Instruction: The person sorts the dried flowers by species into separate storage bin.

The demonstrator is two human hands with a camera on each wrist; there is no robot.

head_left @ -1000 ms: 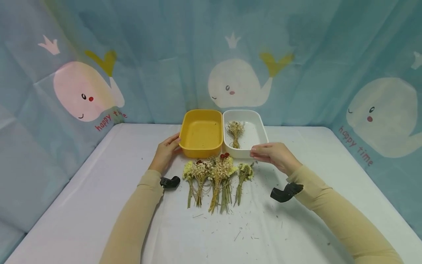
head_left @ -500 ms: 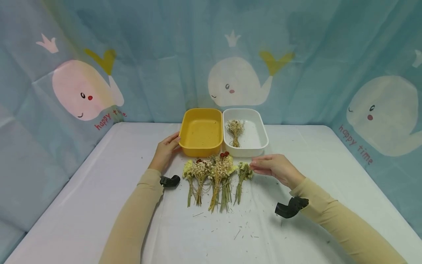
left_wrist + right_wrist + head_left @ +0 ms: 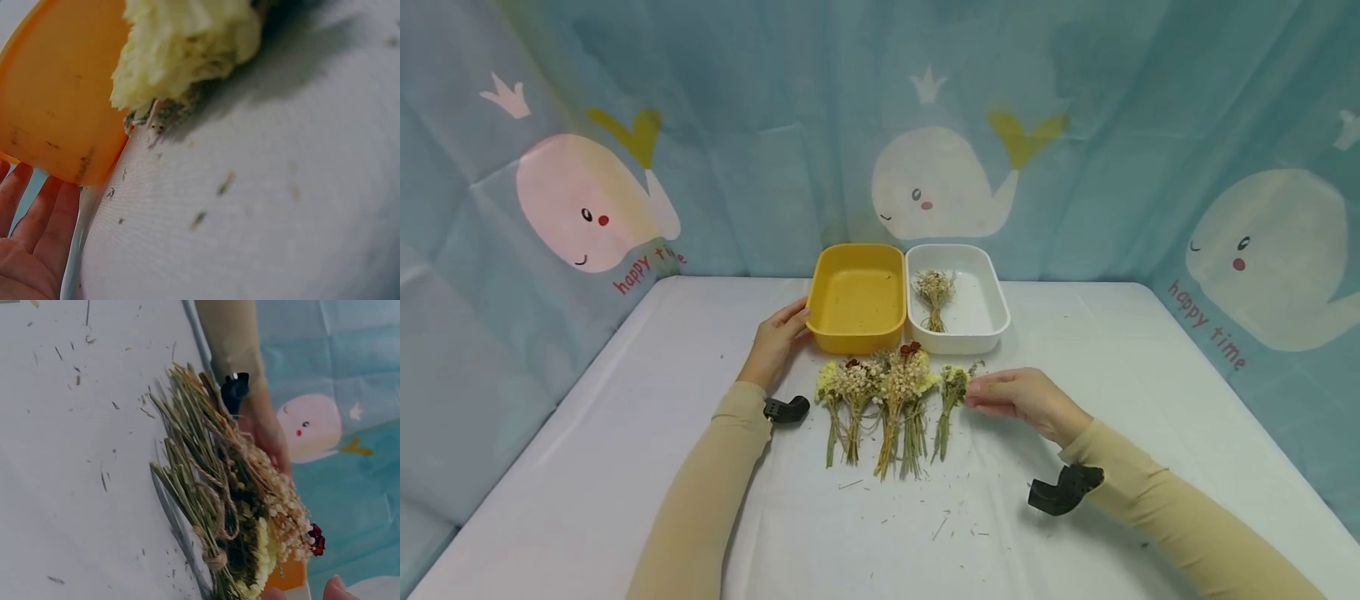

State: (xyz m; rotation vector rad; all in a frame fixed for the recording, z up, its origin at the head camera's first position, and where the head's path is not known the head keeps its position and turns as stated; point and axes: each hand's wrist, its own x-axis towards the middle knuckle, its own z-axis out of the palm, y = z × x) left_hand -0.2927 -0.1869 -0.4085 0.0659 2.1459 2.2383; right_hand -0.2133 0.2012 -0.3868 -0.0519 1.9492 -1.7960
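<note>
My left hand [image 3: 777, 337] rests its fingers against the left wall of a yellow bin [image 3: 847, 342]; in the left wrist view these fingers [image 3: 47, 215] lie extended against the bin's side. My right hand [image 3: 1022, 396] is at the right side of a small bunch of dried flowers [image 3: 951, 400], its fingertips right at the yellow-green blooms. Several more tied bunches, including one with cream blooms [image 3: 898, 387], lie to its left, stems toward me. In the right wrist view, twine [image 3: 215, 557] binds the stems, and only fingertips [image 3: 334, 589] of that hand show.
A white bin [image 3: 962, 343] stands against the yellow bin's right side, with one cream dried bunch [image 3: 935, 300] inside. Loose stem bits [image 3: 940, 527] are scattered over the white tablecloth [image 3: 820, 533]. A blue whale-print curtain [image 3: 760, 167] hangs behind.
My right hand has left the white bin's front right corner and come toward me, down to the rightmost bunch. My left hand keeps its place at the yellow bin.
</note>
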